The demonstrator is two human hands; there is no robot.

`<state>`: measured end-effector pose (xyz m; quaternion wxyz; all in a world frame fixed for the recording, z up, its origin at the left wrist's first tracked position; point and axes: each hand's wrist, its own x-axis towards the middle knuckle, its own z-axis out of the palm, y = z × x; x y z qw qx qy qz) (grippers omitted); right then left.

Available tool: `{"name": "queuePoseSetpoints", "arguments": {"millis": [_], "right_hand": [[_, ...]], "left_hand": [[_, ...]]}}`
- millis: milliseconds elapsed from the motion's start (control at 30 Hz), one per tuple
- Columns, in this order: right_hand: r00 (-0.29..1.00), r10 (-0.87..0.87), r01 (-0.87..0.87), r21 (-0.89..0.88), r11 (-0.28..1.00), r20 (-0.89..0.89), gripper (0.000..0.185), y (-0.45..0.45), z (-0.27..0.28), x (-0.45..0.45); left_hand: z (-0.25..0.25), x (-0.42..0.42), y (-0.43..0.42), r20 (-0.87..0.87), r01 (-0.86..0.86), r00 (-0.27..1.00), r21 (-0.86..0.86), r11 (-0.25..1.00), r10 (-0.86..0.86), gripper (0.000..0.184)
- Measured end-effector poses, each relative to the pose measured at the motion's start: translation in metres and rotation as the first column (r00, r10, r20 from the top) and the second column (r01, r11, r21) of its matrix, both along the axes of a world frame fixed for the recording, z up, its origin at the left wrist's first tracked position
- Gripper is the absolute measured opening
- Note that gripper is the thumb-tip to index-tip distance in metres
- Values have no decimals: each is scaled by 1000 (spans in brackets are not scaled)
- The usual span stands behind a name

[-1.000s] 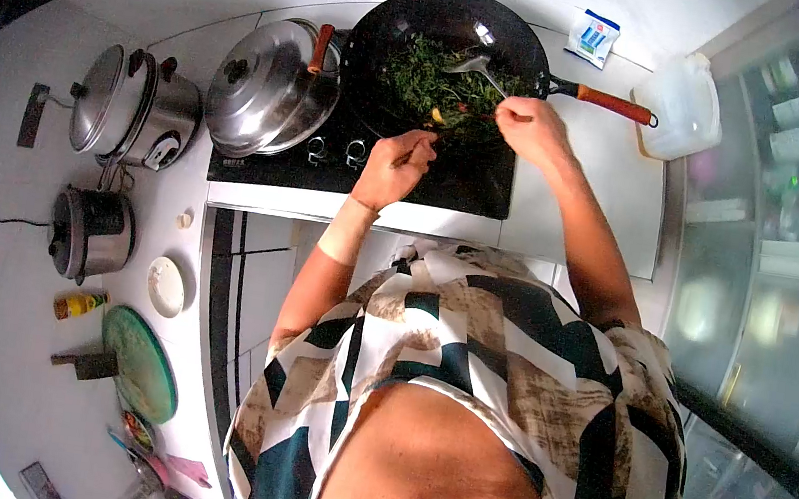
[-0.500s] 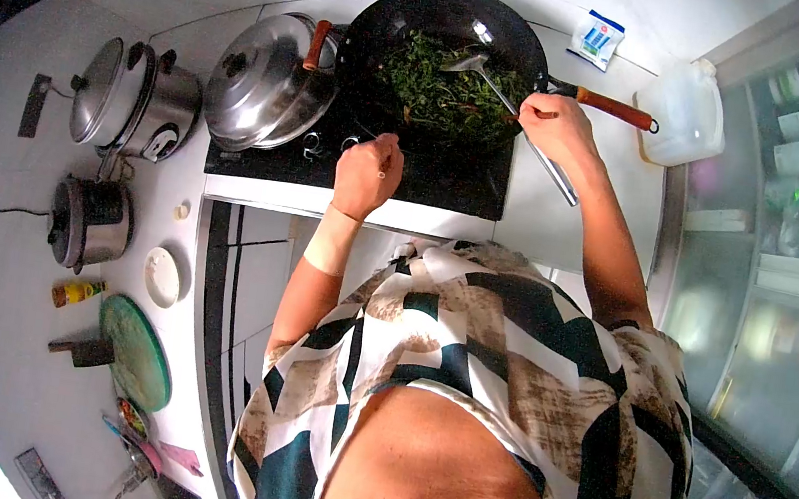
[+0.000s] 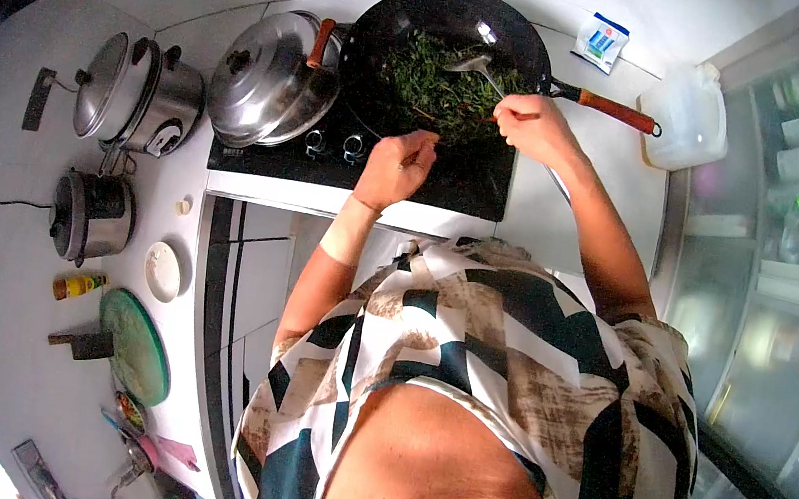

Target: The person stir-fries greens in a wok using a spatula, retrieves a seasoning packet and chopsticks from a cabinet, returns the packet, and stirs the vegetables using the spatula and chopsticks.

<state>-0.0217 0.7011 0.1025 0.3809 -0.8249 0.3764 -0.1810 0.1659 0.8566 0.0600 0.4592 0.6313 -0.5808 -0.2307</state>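
Observation:
A black wok (image 3: 374, 19) on the cooktop holds a heap of dark cooked leafy greens (image 3: 417, 75). A metal spatula (image 3: 473, 62) rests its head on the greens, its long handle passing under my right hand. My right hand (image 3: 541, 132) is closed over the wok's right edge, and a thin reddish-brown stick (image 3: 528, 117) shows at its fingers. At the near rim, my left hand (image 3: 397, 168) is closed with fingertips pinched by the greens; what it holds is too small to make out.
The wok's wooden handle (image 3: 615, 107) juts right towards a plastic jug (image 3: 694, 122). Left stands a domed-lid steel pot (image 3: 270, 81), then a rice cooker (image 3: 161, 107) and another cooker (image 3: 93, 217). A white dish (image 3: 162, 272) and green cutting board (image 3: 136, 346) lie nearer.
My left hand has moved right and up to the wok's near rim. My right hand has shifted slightly left and down, and the reddish-brown stick now shows at its fingers.

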Motion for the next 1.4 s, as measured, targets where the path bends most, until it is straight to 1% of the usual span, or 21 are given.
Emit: {"name": "queuePoseSetpoints", "arguments": {"millis": [33, 167, 200, 300, 333, 367, 433, 567, 600, 700, 733, 833, 867, 967, 1033, 1100, 1133, 1167, 1233, 1333, 1400], "right_hand": [[986, 3, -35, -190, 981, -164, 16, -2, -1, -1], [981, -151, 122, -217, 969, -123, 16, 0, 20, -17], [986, -129, 105, -211, 972, -104, 16, 2, 26, -19], [999, 7, -18, 243, 970, 46, 15, 5, 25, -14], [999, 52, -46, 253, 966, -17, 16, 0, 12, -13], [998, -6, 13, 92, 996, -68, 16, -2, 8, -16], [980, -139, 102, -239, 966, -143, 16, -4, 6, -20], [990, -136, 123, -241, 963, -38, 17, -6, 2, -13], [992, -129, 122, -291, 949, -3, 17, -6, 0, -3], [990, -59, 88, -234, 968, 130, 13, -5, -17, 27], [995, -18, 44, -249, 967, 103, 12, -9, -30, 32], [991, 85, -100, -156, 983, -105, 14, -9, -11, 16], [988, 94, -100, -44, 994, -121, 14, -10, -4, 4], [974, -138, 88, -258, 962, -181, 14, -3, 24, -15], [991, -104, 83, -214, 973, -88, 15, 1, 20, -8], [994, -16, 24, -72, 997, 107, 16, 8, 9, 9], [993, 14, -14, -3, 1000, 115, 18, 7, -2, 13], [998, 15, -22, -114, 993, -56, 18, 6, -1, 14], [976, -75, 17, -269, 963, -207, 16, 4, 4, 2], [979, -147, 106, -260, 960, -145, 15, 1, 8, -13], [998, -60, 61, -101, 993, 9, 14, 5, -1, -7]], "left_hand": [[-5, 0, -2, -1, 55, 998, 11, 998, -55, 16], [31, 1, 11, 429, -183, 896, 118, 976, 116, 17], [35, 1, 13, 330, -166, 935, 75, 983, 132, 14], [26, -6, 4, -112, 99, 989, 3, 995, -98, 10], [25, -10, 4, -216, 114, 973, 152, 982, -80, 9], [21, -7, 4, 32, 38, 999, 118, 992, -43, 9], [9, 7, 7, 498, -85, 864, -3, 996, 76, 10], [31, 18, 9, 419, -280, 849, -160, 947, 322, 13], [30, 24, 5, 444, -281, 847, -90, 955, 292, 14], [0, 31, -19, 384, -183, 890, -191, 964, 245, 15], [-1, 30, -20, 327, -99, 939, -38, 994, 107, 14], [8, 22, -9, -156, 93, 986, 209, 974, -61, 15], [8, 25, -1, -71, 69, 996, 113, 991, -62, 15], [22, 35, 14, 367, -160, 918, -5, 987, 150, 14], [32, 32, 8, 246, -163, 958, 36, 986, 149, 13], [21, 24, -4, 76, -49, 996, -95, 994, 57, 11], [14, 23, -8, 116, 1, 993, -65, 998, 7, 12], [16, 25, -8, 208, 54, 976, 37, 998, -61, 13], [20, 26, 3, 362, -69, 932, 123, 990, 20, 15], [23, 30, 12, 351, -144, 925, -24, 989, 143, 15], [15, 27, 7, 133, -24, 991, -33, 999, 28, 16]]}}
